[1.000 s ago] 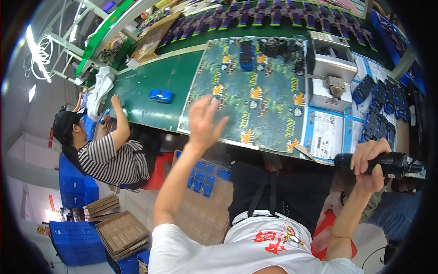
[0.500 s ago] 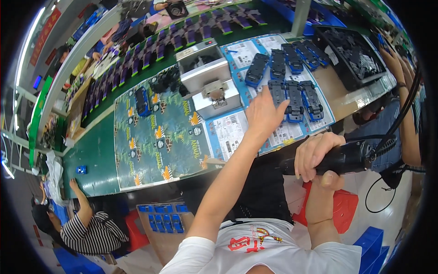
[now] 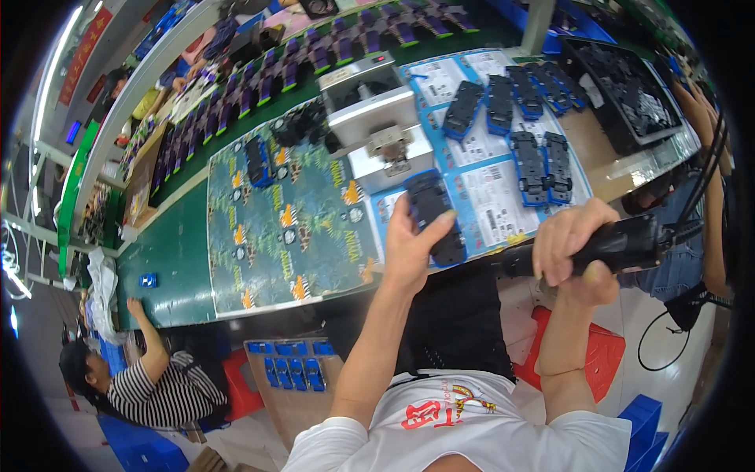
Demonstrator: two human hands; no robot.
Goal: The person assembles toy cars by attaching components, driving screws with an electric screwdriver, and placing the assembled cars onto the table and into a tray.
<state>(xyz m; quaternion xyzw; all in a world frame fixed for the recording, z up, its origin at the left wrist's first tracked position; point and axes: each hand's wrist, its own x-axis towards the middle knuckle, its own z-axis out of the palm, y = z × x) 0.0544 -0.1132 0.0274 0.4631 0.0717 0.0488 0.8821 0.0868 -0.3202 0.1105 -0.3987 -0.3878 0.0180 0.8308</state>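
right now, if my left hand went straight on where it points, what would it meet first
Probably the boxy silver metal machine, beyond the black-and-blue toy car in the left hand; depth is unclear.

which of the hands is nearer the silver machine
Left. The left hand holds a toy car just in front of the silver machine; the right hand is farther right, gripping a black tool.

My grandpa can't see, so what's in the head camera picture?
A person's left hand holds a toy car, dark underside showing, at a green workbench; the right hand grips a black tool. More cars lie belly-up nearby.
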